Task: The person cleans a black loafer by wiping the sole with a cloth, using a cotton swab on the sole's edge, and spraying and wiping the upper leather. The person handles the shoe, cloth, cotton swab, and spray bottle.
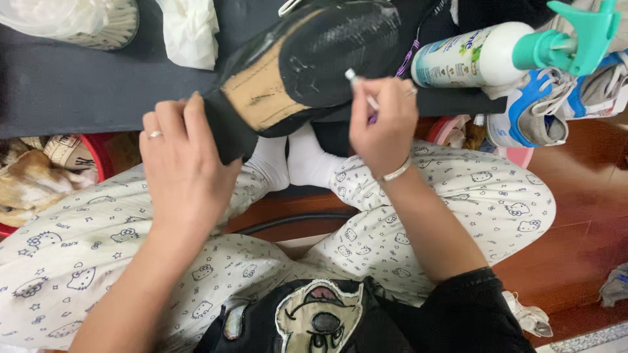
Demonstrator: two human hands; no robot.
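Observation:
A black shoe (307,65) lies sole-up on a dark low table (72,85), its sole black at the front and tan in the middle. My left hand (183,163), with a ring on one finger, grips the shoe's heel end. My right hand (383,124), wearing a bracelet, holds a thin white stick-like tool (360,87) with its tip against the black sole edge.
A white spray bottle with a teal trigger (504,52) lies at the right on the table. White tissue (190,29) and a bagged item (72,19) sit at the back left. Sneakers (556,98) are at the right, a red basin (98,153) at the left. My crossed legs fill the foreground.

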